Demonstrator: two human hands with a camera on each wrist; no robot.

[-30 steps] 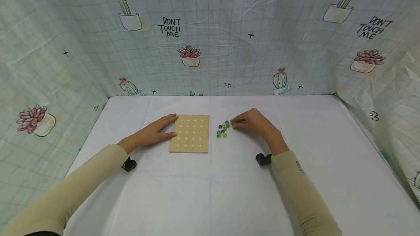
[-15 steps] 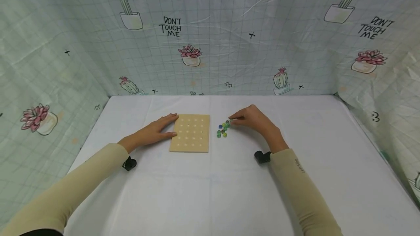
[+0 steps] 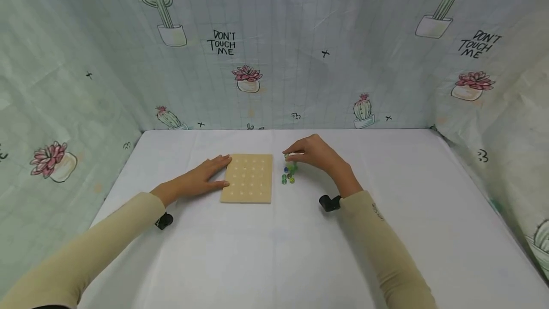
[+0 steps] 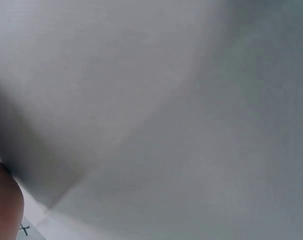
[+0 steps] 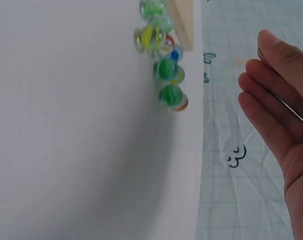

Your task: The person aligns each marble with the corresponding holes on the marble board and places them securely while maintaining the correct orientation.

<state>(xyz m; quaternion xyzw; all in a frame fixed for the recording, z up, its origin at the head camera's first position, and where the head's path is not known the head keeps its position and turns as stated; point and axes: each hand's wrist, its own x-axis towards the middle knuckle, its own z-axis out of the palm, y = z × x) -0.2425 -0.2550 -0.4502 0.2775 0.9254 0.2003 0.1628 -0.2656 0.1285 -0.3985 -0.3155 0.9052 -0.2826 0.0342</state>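
Observation:
A square pale wooden board (image 3: pixel 250 179) with rows of small round hollows lies flat on the white table. My left hand (image 3: pixel 198 178) rests against its left edge, fingers extended and thumb apart. To the right of the board sits a loose cluster of glass marbles (image 3: pixel 289 176), mostly green, with blue and yellow ones among them. Just above that cluster, my right hand (image 3: pixel 316 152) pinches a pale green marble (image 3: pixel 286 155) between thumb and fingertips. In the right wrist view the pinched marble is mostly hidden behind the thumb; several swirled marbles (image 5: pixel 166 69) show on the table.
The white table (image 3: pixel 240 252) ends at a patterned cloth backdrop (image 3: pixel 291 75) behind and at both sides. A black wrist camera (image 3: pixel 329 203) hangs below the right sleeve, and another (image 3: pixel 164 221) below the left. The left wrist view shows mostly blurred white cloth.
My right hand has moved left over the marbles, lifting one from the cluster's right side toward the board. My left hand stays at the board's edge. The head view has shifted slightly.

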